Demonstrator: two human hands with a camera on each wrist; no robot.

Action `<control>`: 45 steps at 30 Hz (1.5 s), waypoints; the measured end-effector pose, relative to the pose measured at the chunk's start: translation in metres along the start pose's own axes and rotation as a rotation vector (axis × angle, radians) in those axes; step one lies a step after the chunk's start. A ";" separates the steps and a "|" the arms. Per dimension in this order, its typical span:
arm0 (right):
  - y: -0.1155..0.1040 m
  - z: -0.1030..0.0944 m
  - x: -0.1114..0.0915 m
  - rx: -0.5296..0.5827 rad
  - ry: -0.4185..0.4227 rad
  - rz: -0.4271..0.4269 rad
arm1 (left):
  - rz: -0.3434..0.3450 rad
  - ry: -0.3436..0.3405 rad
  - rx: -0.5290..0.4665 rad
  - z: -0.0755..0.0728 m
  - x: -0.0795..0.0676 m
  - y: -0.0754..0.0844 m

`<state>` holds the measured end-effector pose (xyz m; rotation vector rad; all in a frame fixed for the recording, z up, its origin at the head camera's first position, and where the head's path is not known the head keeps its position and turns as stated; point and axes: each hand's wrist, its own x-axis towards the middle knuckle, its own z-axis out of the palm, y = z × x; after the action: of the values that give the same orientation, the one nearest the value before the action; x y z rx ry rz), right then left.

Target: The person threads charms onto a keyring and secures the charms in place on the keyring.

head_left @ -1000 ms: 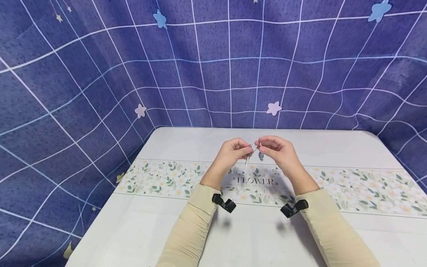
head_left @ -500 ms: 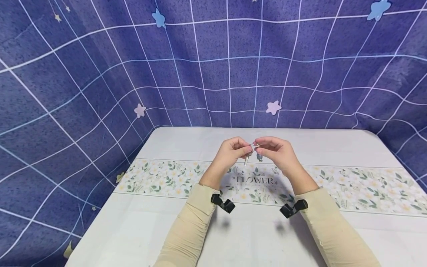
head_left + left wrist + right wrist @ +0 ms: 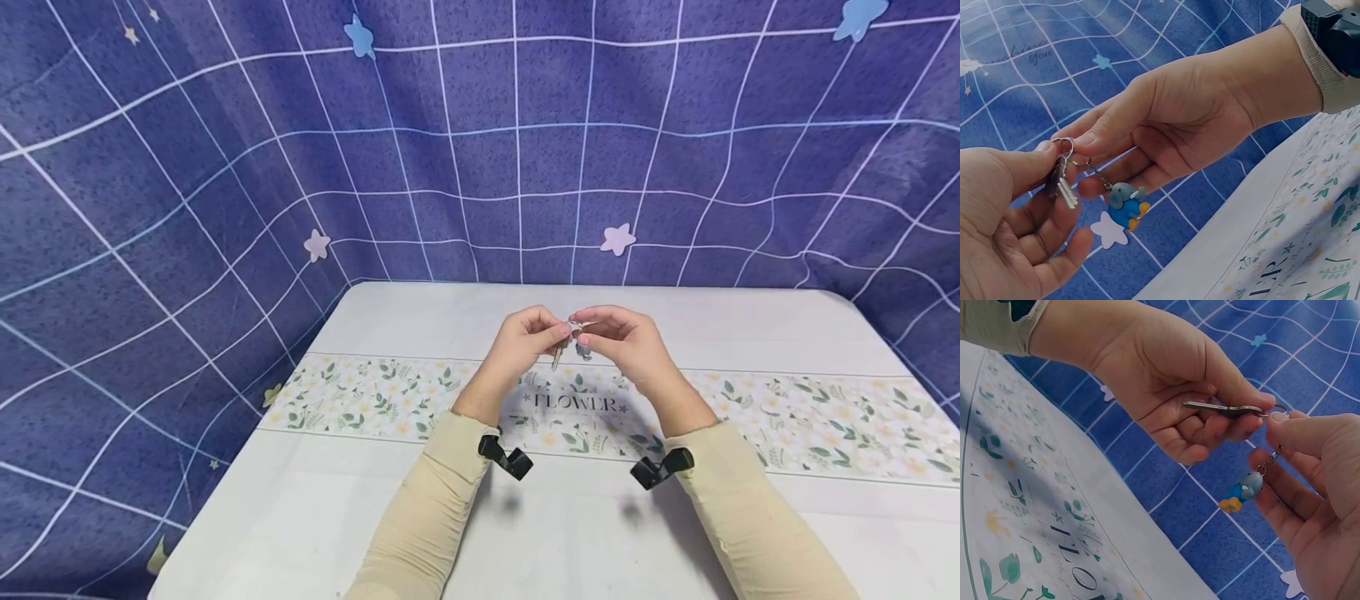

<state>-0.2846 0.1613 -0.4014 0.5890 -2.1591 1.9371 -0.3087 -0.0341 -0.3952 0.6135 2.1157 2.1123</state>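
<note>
Thumb and fingers of the left hand [image 3: 521, 342] pinch one side of a split key ring [image 3: 1072, 146] in a narrow grip, probably to steady it, with the other fingers curled loosely below. A metal key [image 3: 1067, 192] hangs from the ring, angled down beside that hand and apparently left free to swing aside. The ring itself is up in the air above the white tablecloth [image 3: 315, 492], between both hands, likely so that fingertips can meet at it from opposite sides. Next comes the elephant charm [image 3: 1124, 205], dangling on its short chain [image 3: 1268, 461]. The right hand [image 3: 628, 337] also pinches narrowly; whether on the ring or on the chain's end link cannot be told.

In looks, the key is silvery, with something darker behind it; the ring is thin and shiny; the charm has a grey head, blue body and yellow feet.
</note>
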 end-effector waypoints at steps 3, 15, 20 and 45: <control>-0.001 0.000 0.000 0.017 -0.008 -0.008 | 0.014 0.010 -0.003 0.002 0.001 0.000; -0.002 -0.001 0.002 0.056 -0.014 -0.017 | 0.049 0.030 -0.028 0.006 0.002 0.001; -0.002 0.000 0.002 0.054 -0.008 -0.016 | 0.056 0.030 -0.020 0.007 0.002 0.001; -0.005 0.004 -0.001 0.029 0.017 0.033 | 0.067 0.044 -0.009 0.007 -0.002 0.001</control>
<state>-0.2810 0.1572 -0.3978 0.5436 -2.1475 1.9858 -0.3042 -0.0277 -0.3950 0.6518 2.1363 2.1882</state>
